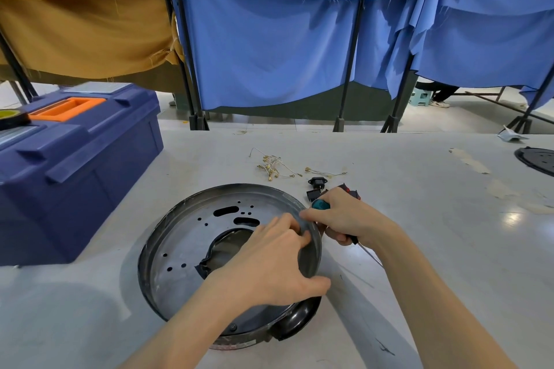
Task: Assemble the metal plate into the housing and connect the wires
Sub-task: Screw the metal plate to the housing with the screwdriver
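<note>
Centre frame: clasps housing [233,188] rim with left hand [269,263], bent fingers [292,226] on metal plate [186,237], thumb outside. Grips screwdriver [320,204] in right hand [344,216], forefinger touching rim.

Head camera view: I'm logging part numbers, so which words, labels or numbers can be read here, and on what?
No text is readable.
Housing: a pale strip with reddish marks on its near outer wall, too blurred to read.
Toolbox: no lettering visible.
Screwdriver in the right hand: no print visible on the handle.
</note>
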